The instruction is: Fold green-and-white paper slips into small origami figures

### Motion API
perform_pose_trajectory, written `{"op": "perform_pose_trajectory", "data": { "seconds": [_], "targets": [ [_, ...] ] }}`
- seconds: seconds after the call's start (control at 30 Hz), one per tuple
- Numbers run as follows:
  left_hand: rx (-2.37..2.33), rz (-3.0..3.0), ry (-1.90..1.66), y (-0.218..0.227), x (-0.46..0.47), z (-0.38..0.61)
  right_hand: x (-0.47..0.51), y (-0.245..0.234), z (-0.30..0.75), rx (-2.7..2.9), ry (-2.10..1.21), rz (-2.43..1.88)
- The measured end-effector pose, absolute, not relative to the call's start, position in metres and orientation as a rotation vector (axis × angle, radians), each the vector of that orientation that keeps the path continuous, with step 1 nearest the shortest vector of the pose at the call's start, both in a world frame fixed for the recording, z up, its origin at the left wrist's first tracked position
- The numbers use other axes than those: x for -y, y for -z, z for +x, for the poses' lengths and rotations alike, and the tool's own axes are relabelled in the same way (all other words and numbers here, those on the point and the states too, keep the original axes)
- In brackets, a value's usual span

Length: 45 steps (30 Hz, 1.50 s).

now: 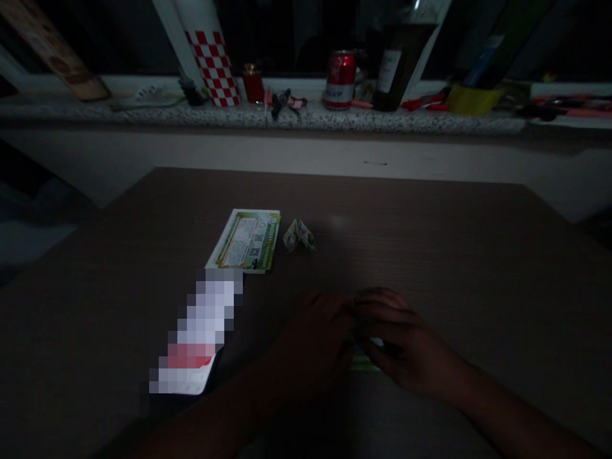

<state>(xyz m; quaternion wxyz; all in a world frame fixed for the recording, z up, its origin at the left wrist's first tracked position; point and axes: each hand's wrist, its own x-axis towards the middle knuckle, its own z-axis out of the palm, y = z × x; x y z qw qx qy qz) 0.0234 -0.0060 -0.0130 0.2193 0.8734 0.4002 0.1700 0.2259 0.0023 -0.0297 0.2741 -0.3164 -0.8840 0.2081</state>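
A green-and-white printed sheet of paper [366, 364] lies on the brown table under my hands, and only its near part shows. My left hand [321, 335] is closed at the left of the sheet, its fingertips dark and partly hidden. From the right, my right hand [399, 335] meets it with bent fingers closed on the paper, thumb low and fingers above. The fingertips of both hands come together over the sheet. Beyond them stands a small folded paper piece [299, 236] with two pointed halves. Beside that lies a stack of similar printed leaflets [246, 242].
A phone [194, 382] with a lit, blurred screen lies left of my left forearm. Across the back, a stone windowsill [306, 121] holds a red can [340, 80], a red-and-white checkered container [215, 70], a dark tube [389, 70] and a yellow pot [473, 100]. The light is dim.
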Motion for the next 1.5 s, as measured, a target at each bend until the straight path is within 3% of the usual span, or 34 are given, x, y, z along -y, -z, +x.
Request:
{"op": "perform_pose_trajectory", "data": {
  "seconds": [0.53,1.27,1.5],
  "targets": [
    [-1.094,2.437,-0.3,0.013,0.008,0.02,-0.002,0.039,0.252,2.289,-0.535,-1.174],
    [-1.118,2.431,-0.215,0.007,0.009,0.02,-0.035,0.048,0.248,1.937,-0.478,-1.291],
    [-1.085,2.458,-0.297,0.015,0.009,0.017,-0.028,0.047,0.26,2.243,-0.441,-1.204]
  ]
}}
